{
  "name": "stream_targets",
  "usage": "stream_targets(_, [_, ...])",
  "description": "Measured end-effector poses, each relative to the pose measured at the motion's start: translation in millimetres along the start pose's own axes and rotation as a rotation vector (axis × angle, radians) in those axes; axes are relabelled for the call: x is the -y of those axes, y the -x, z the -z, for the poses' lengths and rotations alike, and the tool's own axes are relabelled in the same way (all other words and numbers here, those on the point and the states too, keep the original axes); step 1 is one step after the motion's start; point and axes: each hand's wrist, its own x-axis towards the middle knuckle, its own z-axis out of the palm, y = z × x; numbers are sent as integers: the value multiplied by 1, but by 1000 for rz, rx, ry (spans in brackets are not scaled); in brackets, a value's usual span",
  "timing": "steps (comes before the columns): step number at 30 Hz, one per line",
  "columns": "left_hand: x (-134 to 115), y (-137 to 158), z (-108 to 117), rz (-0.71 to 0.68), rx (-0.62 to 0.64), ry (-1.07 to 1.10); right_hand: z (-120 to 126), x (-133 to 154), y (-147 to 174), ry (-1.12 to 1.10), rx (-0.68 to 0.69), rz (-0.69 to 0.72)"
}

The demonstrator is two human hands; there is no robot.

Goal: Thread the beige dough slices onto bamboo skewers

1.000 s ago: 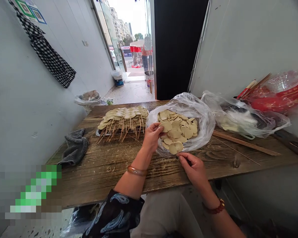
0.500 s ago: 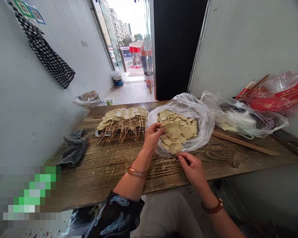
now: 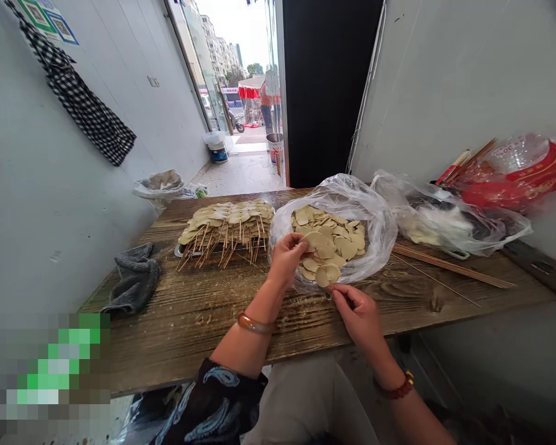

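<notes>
My left hand (image 3: 287, 256) pinches a thin, pale-yellow round slice (image 3: 315, 241), potato-like, over the open plastic bag. Lower and to the right, my right hand (image 3: 356, 308) grips a thin wooden skewer (image 3: 332, 287) between thumb and fingers. A round slice (image 3: 327, 275) is threaded at its upper part; the skewer's tip is hard to make out. Many loose slices (image 3: 347, 248) fill the clear plastic bag (image 3: 380, 232) behind both hands. Left of the bag, loaded skewers (image 3: 227, 222) lie stacked on a tray (image 3: 178, 250), their bare sticks pointing toward me.
Bare skewers (image 3: 454, 266) lie in a bundle on the wooden table (image 3: 189, 334), with one apart. Beyond them are another plastic bag (image 3: 486, 228) and red packaging (image 3: 514, 188). A grey cloth (image 3: 136, 278) rests at the left; a dark flat object (image 3: 537, 266) sits at the right edge.
The view has shifted slightly. My left hand has moved a little right and down with its slice, closer to the skewered one. My right hand stays nearly still.
</notes>
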Motion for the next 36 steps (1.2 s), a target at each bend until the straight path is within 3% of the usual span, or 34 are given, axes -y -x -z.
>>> stream_targets(7, [-1, 0, 3, 136, 26, 107, 0, -3, 1, 14, 26, 76])
stream_targets(13, [-1, 1, 3, 167, 42, 103, 0, -4, 1, 19, 35, 87])
stream_targets(29, [2, 3, -3, -24, 41, -136, 1, -1, 0, -22, 16, 2])
stream_targets(36, [4, 3, -6, -69, 114, -248, 2, -2, -1, -56, -15, -23])
